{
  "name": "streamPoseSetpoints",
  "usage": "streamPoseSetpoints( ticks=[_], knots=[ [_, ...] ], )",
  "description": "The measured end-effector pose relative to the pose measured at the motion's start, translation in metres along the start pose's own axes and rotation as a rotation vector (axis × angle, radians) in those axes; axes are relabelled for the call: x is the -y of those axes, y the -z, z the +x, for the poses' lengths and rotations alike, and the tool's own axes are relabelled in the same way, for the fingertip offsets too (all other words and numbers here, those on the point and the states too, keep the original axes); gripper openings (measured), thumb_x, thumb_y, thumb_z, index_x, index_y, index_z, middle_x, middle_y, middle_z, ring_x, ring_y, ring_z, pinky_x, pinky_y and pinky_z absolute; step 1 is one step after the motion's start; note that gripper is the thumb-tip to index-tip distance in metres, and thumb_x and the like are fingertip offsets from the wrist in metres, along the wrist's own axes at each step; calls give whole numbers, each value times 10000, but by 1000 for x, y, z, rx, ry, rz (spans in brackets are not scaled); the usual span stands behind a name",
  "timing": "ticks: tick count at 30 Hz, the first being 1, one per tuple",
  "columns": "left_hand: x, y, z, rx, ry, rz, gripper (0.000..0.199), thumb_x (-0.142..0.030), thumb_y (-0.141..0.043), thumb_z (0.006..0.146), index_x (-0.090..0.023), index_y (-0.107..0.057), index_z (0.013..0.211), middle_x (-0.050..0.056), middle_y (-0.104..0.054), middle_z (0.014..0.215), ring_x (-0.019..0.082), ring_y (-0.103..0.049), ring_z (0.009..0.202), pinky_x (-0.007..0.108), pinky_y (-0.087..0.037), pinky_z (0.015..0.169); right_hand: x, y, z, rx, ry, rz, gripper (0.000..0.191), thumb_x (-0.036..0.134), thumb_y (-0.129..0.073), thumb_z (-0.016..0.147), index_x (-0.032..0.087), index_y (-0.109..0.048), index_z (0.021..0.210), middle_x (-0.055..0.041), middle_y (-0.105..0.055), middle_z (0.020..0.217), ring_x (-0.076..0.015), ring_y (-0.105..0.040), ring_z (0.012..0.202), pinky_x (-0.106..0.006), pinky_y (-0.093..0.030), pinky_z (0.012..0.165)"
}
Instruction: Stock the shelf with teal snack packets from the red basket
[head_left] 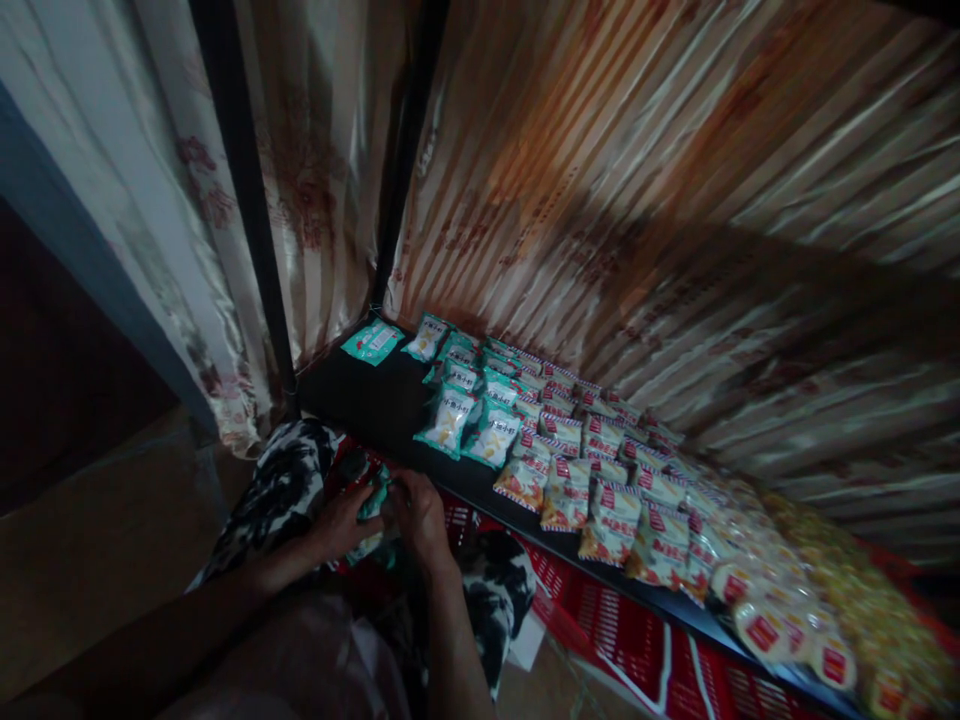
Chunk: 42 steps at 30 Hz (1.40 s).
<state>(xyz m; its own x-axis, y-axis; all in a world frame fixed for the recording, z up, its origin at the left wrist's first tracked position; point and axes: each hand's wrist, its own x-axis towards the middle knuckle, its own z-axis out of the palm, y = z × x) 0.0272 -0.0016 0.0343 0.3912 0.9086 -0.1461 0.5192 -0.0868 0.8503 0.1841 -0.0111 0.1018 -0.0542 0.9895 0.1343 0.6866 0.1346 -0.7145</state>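
Between the person's knees, my left hand point(345, 524) and my right hand point(420, 515) meet over a green snack packet point(373, 500), with the fingers of both closed on it. More green wrapping shows dimly below them. Several green-and-white packets point(450, 418) lie in rows on the black shelf point(360, 393) just beyond the hands. A single green packet point(373, 342) lies with its barcode side up at the shelf's back left corner.
Orange-and-white packets point(613, 520), round white packets point(761, 628) and yellow ones point(862, 590) fill the shelf to the right. Red printed boxes point(592, 610) sit below its front edge. Dark poles point(244, 170) and patterned curtains point(600, 180) enclose the shelf.
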Motion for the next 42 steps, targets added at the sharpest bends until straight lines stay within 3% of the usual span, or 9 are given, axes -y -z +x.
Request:
streamPoseSetpoints(
  ticks=[5,9,12,15,18,22,27,36,42],
  knots=[
    [-6,15,3,-189,108,-71,454,-510,-572,727,-205,-604,1061,66,-674,1059,254,-572,1074,326,-422,936,0,-2,1,-177,-34,16,315,319,-472,871,168,-616,1106,-104,-640,1091,-203,-559,1038,-347,-429,918],
    [-17,33,6,-232,211,-210,457,-559,-524,754,-199,-617,1022,45,-705,923,232,-625,948,289,-465,830,-5,-8,-1,-268,-130,98,395,403,-449,877,146,-592,1140,-125,-631,1123,-216,-572,1056,-376,-434,929],
    [-24,41,10,-274,229,-284,495,-567,-483,781,-184,-595,1074,59,-701,958,229,-633,934,286,-472,802,-3,-15,-3,-232,-218,208,438,445,-460,866,141,-581,1157,-126,-634,1135,-222,-587,1052,-377,-440,932],
    [-27,43,15,-294,260,-319,515,-570,-450,801,-172,-582,1100,82,-693,994,244,-627,973,310,-467,827,5,-23,-5,-99,-275,357,457,447,-480,860,151,-561,1199,-115,-637,1148,-217,-597,1052,-344,-467,904],
    [-28,43,19,-320,262,-325,528,-570,-420,822,-161,-573,1117,108,-671,1069,256,-603,1034,343,-441,886,14,-29,-6,9,-274,477,464,429,-494,862,202,-518,1266,-82,-614,1206,-212,-580,1096,-329,-473,905],
    [-28,45,21,-324,268,-390,578,-599,-387,833,-156,-550,1166,117,-656,1114,256,-594,1061,358,-435,906,20,-34,-4,59,-265,511,471,407,-498,865,234,-480,1303,-60,-610,1217,-206,-581,1094,-329,-467,913],
    [-26,47,25,-298,289,-495,600,-622,-412,812,-160,-555,1168,100,-674,1087,247,-619,1024,341,-459,882,19,-38,0,11,-295,455,456,431,-478,865,228,-501,1273,-58,-623,1186,-200,-586,1078,-313,-471,900],
    [-31,55,29,-372,289,-703,524,-512,-574,748,-193,-534,1162,66,-622,1202,236,-581,1097,327,-469,903,16,-29,13,-119,-413,628,420,472,-573,775,171,-539,1066,-75,-670,992,-196,-632,898,-295,-509,754],
    [-34,56,24,-301,376,-1055,451,-425,-735,619,-184,-597,974,64,-701,969,229,-661,904,299,-524,719,4,-17,22,-187,-472,617,447,492,-647,703,190,-570,1024,-28,-679,892,-177,-629,806,-282,-496,712]
  ],
)
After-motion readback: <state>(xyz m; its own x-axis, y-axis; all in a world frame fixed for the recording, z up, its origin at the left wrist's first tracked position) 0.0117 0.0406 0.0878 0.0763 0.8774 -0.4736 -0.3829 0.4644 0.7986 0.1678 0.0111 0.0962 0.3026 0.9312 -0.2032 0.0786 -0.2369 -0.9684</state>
